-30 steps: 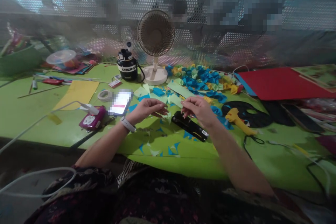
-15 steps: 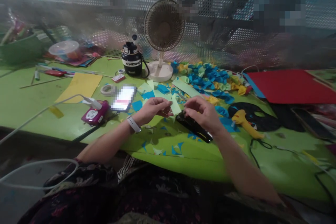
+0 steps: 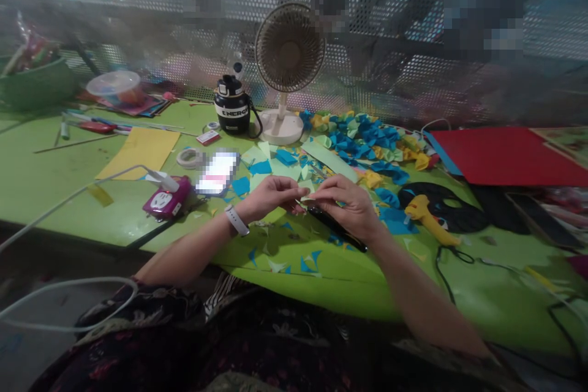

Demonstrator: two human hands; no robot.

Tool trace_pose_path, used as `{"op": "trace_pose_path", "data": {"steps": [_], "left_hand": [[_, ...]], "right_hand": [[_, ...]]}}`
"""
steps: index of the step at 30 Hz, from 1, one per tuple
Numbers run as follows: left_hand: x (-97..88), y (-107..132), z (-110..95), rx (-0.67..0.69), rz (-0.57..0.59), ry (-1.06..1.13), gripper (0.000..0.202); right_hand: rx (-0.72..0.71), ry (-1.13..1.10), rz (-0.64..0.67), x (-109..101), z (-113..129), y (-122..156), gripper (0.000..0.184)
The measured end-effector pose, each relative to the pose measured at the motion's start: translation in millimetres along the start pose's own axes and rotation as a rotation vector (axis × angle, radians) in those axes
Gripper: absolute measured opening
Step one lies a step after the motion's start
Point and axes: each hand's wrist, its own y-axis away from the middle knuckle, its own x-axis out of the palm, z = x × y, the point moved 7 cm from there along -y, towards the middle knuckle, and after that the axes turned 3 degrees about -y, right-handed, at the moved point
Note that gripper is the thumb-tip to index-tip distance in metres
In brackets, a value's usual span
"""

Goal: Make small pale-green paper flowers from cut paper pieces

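My left hand and my right hand meet above the green table, fingertips pinched together on a small pale green paper piece. A white band is on my left wrist. Under my right hand lies a black stapler. Small blue and green paper scraps lie on the table below my hands. Just beyond my hands lie cut blue and green paper pieces.
A phone, pink power socket, tape roll and yellow sheet lie left. A fan, black jug, folded paper pile, red sheet and yellow glue gun stand behind and right.
My hands have come together; a second ago they were apart. My right hand lifted off the stapler and now pinches the paper piece with the left.
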Motion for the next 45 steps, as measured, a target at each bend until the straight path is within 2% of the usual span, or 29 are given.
{"op": "trace_pose_path", "data": {"steps": [7,13,26,34,45], "left_hand": [[4.5,2,-5,0.076,0.034,-0.063,0.039],[7.6,4,-7,0.115,0.068,-0.092,0.031],[12.3,8,-13,0.146,0.141,-0.225,0.027],[13.4,9,-11,0.156,0.181,-0.212,0.032],[9.9,9,-8,0.154,0.111,-0.203,0.043]], "right_hand": [[0.228,-0.101,-0.174,0,-13,2,0.026],[0.422,-0.26,-0.149,9,-28,6,0.03],[0.445,-0.213,-0.1,9,-30,7,0.033],[0.426,-0.19,-0.057,11,-28,6,0.034],[0.338,-0.096,-0.067,9,-16,2,0.025]]}}
